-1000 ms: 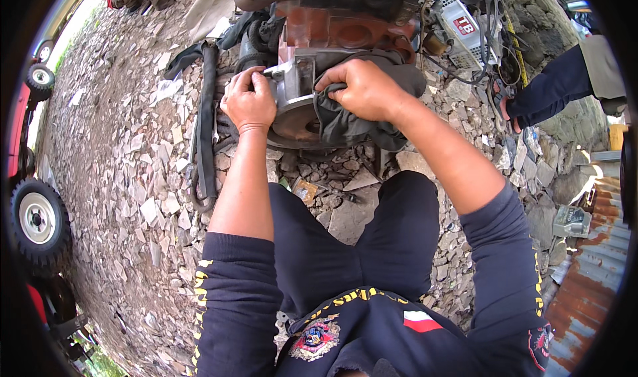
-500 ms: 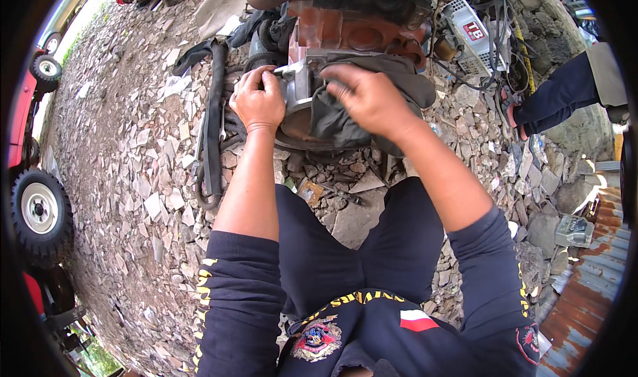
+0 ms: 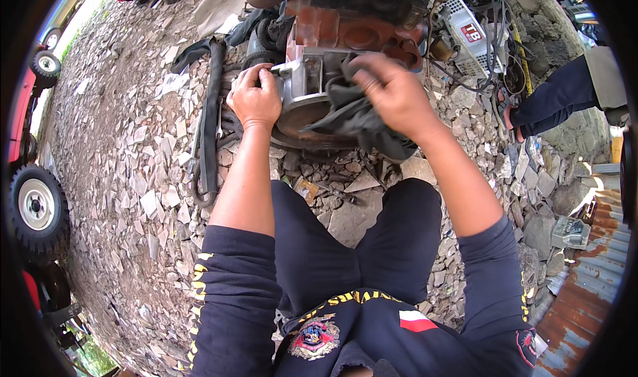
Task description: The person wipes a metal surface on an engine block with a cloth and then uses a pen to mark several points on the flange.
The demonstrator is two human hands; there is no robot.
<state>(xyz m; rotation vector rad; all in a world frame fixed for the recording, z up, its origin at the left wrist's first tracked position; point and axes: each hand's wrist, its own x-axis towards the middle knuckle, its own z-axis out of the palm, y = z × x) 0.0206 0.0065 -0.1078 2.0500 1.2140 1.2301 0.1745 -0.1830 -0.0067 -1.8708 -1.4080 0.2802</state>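
Note:
A large engine (image 3: 325, 30) with a reddish block lies on the stony ground in front of me. At its near end is a silver metal housing (image 3: 307, 84) with a brownish round face (image 3: 300, 123) below it. My left hand (image 3: 255, 99) is closed over the left edge of that housing, fingers curled around it. Bunched under my right hand (image 3: 399, 99) is a dark grey-green rag (image 3: 362, 119), draped over the housing's right part. The right hand is slightly blurred, its fingers pressed into the cloth. What lies beneath the rag is hidden.
A dark hose (image 3: 211, 118) lies left of the engine. To the right are a grey slotted case (image 3: 465, 28) with cables and another person's leg (image 3: 555, 101). Rusty corrugated sheet (image 3: 585, 290) lies at lower right; a wheeled red vehicle (image 3: 36, 204) stands far left.
My right hand has moved to the right with the rag, baring more of the silver housing and the round face. The left hand stays on the housing's edge.

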